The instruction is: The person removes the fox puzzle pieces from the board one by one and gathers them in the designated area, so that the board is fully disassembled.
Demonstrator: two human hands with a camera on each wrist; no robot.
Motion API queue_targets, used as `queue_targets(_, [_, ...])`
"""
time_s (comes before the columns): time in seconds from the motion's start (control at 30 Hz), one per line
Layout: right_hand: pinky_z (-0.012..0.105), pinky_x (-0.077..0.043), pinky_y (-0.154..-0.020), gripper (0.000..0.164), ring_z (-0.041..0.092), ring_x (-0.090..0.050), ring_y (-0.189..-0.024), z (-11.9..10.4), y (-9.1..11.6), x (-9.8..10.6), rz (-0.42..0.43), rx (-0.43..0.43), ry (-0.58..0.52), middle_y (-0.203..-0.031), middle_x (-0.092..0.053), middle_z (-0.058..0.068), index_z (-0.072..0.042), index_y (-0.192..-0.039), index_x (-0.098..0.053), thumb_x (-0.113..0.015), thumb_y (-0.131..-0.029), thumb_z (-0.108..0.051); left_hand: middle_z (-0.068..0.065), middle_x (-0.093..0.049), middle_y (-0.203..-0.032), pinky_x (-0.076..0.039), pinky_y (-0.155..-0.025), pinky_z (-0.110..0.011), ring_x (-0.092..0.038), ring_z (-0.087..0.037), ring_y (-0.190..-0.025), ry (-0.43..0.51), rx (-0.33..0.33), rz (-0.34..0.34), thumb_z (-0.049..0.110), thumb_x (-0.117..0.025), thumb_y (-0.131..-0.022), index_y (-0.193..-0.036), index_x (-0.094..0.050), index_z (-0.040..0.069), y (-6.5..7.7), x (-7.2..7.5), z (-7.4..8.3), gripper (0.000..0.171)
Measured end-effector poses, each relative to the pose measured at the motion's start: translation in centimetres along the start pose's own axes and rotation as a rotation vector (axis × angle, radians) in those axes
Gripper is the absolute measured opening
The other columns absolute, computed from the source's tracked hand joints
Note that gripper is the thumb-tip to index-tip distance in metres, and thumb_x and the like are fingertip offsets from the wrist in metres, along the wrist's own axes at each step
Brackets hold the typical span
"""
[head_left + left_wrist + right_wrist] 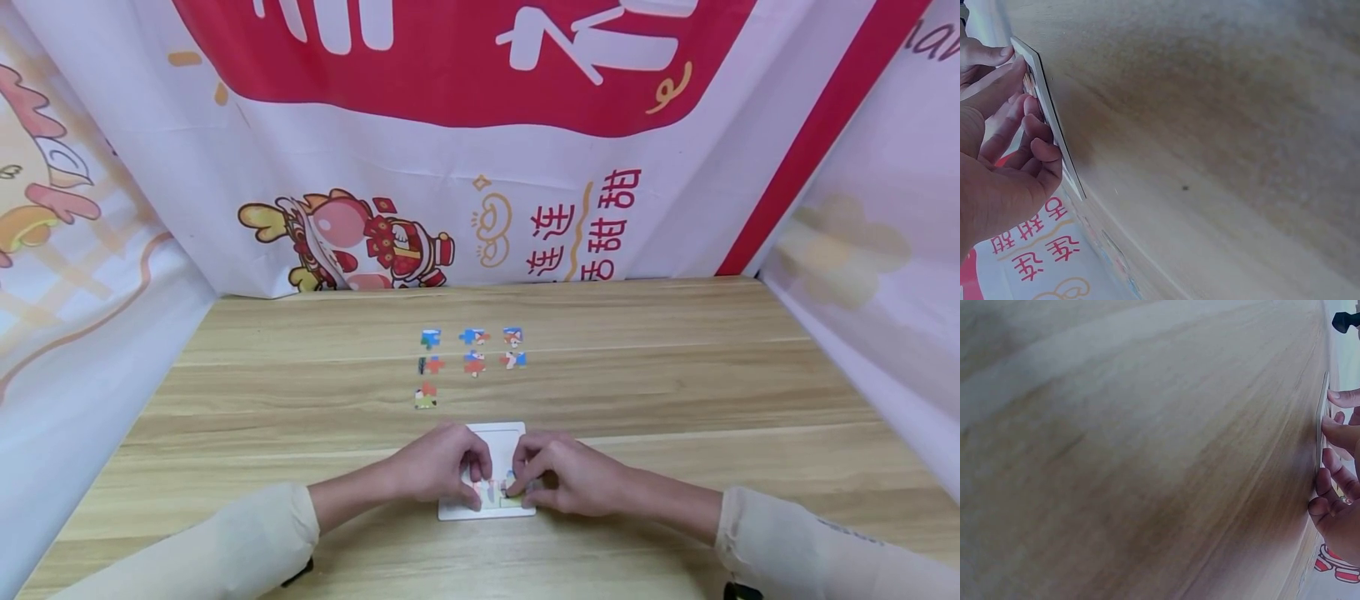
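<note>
A white puzzle tray [495, 437] lies on the table in front of the person, with jigsaw pieces [489, 493] along its near edge. From the left, the left hand [438, 467] reaches over the tray, thumb and bent fingers at these pieces; whether it pinches one is hidden. Opposite it, the right hand [573, 473] pinches a greenish puzzle piece [512, 502] at the tray's near right corner, partly covered by the fingers. In the left wrist view both hands meet over the tray [1050, 115], seen nearly edge-on. The right wrist view shows fingertips along the tray's edge [1320, 425].
Beyond the tray, several loose puzzle pieces [474, 363] lie spaced in rows on the wooden table [300, 375]. One piece [426, 397] is nearest the tray, at the left. Printed cloth [465, 150] hangs behind the table and along both sides.
</note>
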State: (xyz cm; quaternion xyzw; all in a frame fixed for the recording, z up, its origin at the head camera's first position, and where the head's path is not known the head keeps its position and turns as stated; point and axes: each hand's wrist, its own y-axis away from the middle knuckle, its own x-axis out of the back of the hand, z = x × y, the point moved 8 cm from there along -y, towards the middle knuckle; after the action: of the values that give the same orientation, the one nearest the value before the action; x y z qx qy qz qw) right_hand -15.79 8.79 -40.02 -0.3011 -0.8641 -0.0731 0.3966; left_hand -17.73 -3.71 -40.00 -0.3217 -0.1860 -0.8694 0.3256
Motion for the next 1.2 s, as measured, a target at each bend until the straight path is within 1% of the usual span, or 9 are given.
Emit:
queue_targets(0.4, [0.022,-0.051,-0.073,0.019,0.003,-0.053,-0.087,0.21,-0.01,-0.12,-0.003,-0.021,-0.028,-0.097,-0.062,-0.008,-0.013,-0.103,-0.084,-0.082,-0.087,-0.002,0.006,-0.061,-0.071,-0.046,-0.064,-0.02,-0.051,-0.001,-0.065,-0.01,0.015,0.011,0.003,-0.095,-0.068,-0.079,-0.071,0.01,-0.06,0.04,0.01,0.027])
queue_targets(0.6, [0.023,-0.052,-0.077,0.018,0.003,-0.055,-0.09,0.41,0.02,-0.15,-0.003,-0.052,-0.033,-0.1,-0.063,-0.009,-0.013,-0.102,-0.084,-0.082,-0.087,-0.003,0.006,-0.061,-0.071,-0.046,-0.065,-0.02,-0.051,-0.001,-0.065,-0.008,0.015,0.011,0.002,-0.095,-0.067,-0.078,-0.071,0.01,-0.11,-0.02,-0.02,0.028])
queue_targets(0.77, [0.023,-0.052,-0.079,0.016,0.003,-0.057,-0.091,0.54,0.07,-0.1,0.005,-0.073,-0.024,-0.101,-0.065,-0.01,-0.013,-0.1,-0.084,-0.083,-0.086,-0.005,0.007,-0.061,-0.071,-0.044,-0.065,-0.02,-0.05,-0.001,-0.066,-0.016,0.004,0.004,0.002,-0.094,-0.067,-0.079,-0.073,0.011,-0.13,-0.05,0.11,0.026])
queue_targets(0.93, [0.023,-0.052,-0.078,0.016,0.003,-0.057,-0.091,0.57,0.05,-0.1,0.007,-0.075,-0.021,-0.101,-0.065,-0.01,-0.013,-0.1,-0.084,-0.083,-0.086,-0.005,0.007,-0.062,-0.072,-0.042,-0.062,-0.019,-0.049,-0.001,-0.065,-0.017,-0.013,-0.006,0.002,-0.094,-0.069,-0.081,-0.074,0.009,-0.1,-0.09,0.3,0.025])
queue_targets(1.07, [0.023,-0.052,-0.078,0.016,0.003,-0.057,-0.091,0.57,0.05,-0.1,0.009,-0.072,-0.027,-0.1,-0.065,-0.01,-0.013,-0.099,-0.084,-0.083,-0.086,-0.004,0.008,-0.062,-0.072,-0.042,-0.06,-0.018,-0.049,-0.001,-0.064,0.016,-0.025,-0.011,0.0,-0.092,-0.071,-0.081,-0.073,0.009,-0.03,-0.1,0.36,0.023])
queue_targets(1.2, [0.023,-0.052,-0.078,0.016,0.003,-0.057,-0.09,0.6,0.03,-0.15,0.008,-0.072,-0.032,-0.1,-0.065,-0.01,-0.013,-0.099,-0.084,-0.083,-0.085,-0.005,0.008,-0.061,-0.07,-0.042,-0.059,-0.018,-0.052,-0.002,-0.065,0.092,-0.02,-0.026,-0.004,-0.087,-0.076,-0.08,-0.073,0.007,-0.02,-0.15,0.18,0.019])
